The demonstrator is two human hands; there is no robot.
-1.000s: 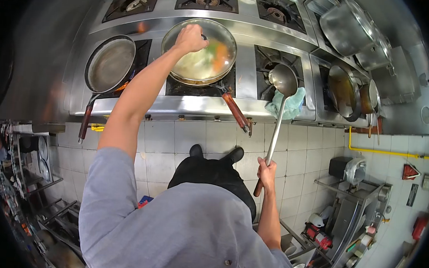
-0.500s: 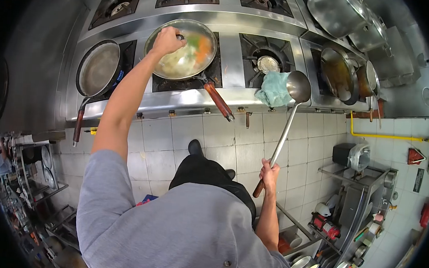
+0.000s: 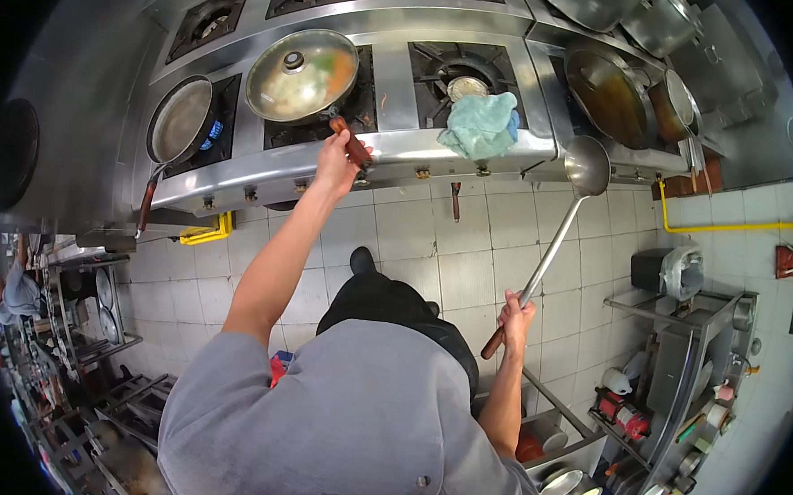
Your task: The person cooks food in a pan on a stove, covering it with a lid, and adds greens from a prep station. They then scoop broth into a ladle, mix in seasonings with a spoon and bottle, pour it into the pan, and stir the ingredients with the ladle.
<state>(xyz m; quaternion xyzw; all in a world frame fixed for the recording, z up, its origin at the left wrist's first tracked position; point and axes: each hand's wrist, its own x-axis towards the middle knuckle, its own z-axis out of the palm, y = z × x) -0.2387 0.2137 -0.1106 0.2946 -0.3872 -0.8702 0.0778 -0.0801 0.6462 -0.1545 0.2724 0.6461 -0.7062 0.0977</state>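
Gripping the wooden handle (image 3: 349,144) of the lidded pan (image 3: 319,117) with left hand (image 3: 334,165) closed round it, over a burner on the stove (image 3: 393,143), under a glass lid (image 3: 303,74). Holding the ladle (image 3: 586,165) in right hand (image 3: 516,319), closed near the grip end, with bowl out by the stove's front edge, well apart from the pan. Looks like controlling the pan by its handle; calls for a firm, level grip to avoid sliding the lid.
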